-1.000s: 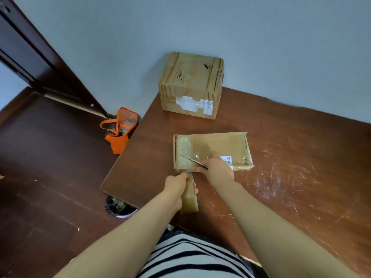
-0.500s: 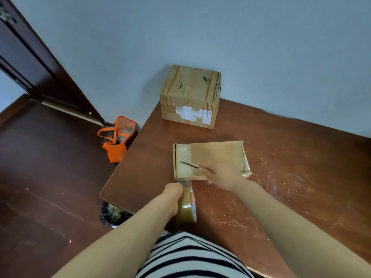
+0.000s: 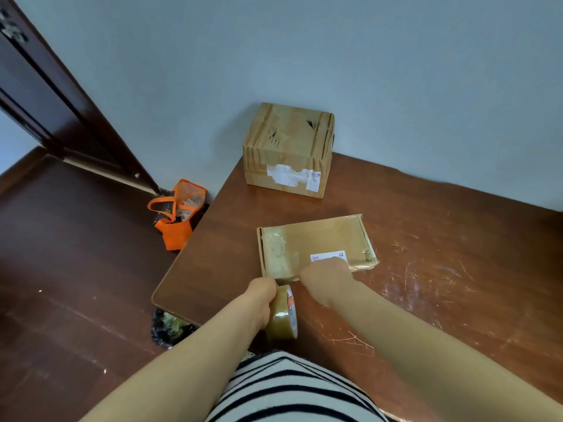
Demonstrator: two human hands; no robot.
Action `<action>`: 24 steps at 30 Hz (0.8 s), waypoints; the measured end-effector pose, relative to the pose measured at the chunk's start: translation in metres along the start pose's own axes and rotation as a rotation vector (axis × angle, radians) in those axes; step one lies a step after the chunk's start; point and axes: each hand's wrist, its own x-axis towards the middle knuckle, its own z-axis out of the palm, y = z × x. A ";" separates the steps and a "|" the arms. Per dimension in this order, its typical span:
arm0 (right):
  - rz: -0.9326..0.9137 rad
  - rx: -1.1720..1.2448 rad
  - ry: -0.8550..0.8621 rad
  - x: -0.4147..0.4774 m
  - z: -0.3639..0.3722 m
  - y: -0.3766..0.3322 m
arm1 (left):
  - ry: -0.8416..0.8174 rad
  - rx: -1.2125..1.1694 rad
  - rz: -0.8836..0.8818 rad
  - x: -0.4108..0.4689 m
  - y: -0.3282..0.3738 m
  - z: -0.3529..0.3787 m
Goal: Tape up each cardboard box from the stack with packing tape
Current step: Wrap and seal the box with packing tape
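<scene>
Your left hand (image 3: pixel 261 295) grips the roll of brown packing tape (image 3: pixel 282 318), fingers wrapped around its rim, and holds it on edge just above the bench (image 3: pixel 457 284). A short stretch of tape runs from the roll up to the near edge of the flat cardboard box (image 3: pixel 316 239), which lies on the bench just beyond both of your hands. Your right hand (image 3: pixel 325 280) sits just right of your left, back facing up, its fingers reaching down to that near edge where the tape meets the box. I cannot tell whether it pinches anything, because the fingertips are hidden. Glossy tape already covers the part of the box beyond your left hand, and a white label (image 3: pixel 329 256) shows just past your right knuckles. Farther ahead of your hands, against the wall, stands a taped cube-shaped cardboard box (image 3: pixel 286 141), well apart from the flat one. On the floor, off to the left of your left hand, an orange bag (image 3: pixel 176 217) sits beside the bench.
</scene>
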 end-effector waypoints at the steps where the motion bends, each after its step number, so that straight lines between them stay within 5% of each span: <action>1: 0.006 0.033 0.006 -0.001 0.003 0.000 | 0.009 0.004 0.001 0.001 0.000 0.000; 8: 0.112 0.574 -0.112 -0.034 0.055 0.069 | 0.002 -0.004 -0.001 0.005 -0.002 -0.002; 11: 0.194 0.554 -0.137 -0.047 0.065 0.087 | -0.004 -0.031 0.000 0.002 -0.001 0.000; 13: 0.216 0.378 0.019 -0.046 0.059 0.082 | 0.000 -0.046 -0.006 0.002 -0.001 -0.001; 17: -0.062 0.579 0.354 -0.019 0.031 0.039 | 0.007 -0.051 -0.019 0.005 -0.003 0.000; 20: -0.326 0.634 0.268 0.019 0.020 0.012 | 0.008 -0.063 -0.017 0.003 -0.004 0.002; 24: -0.366 0.502 0.147 0.049 0.033 0.004 | -0.012 -0.073 -0.023 0.001 -0.004 0.001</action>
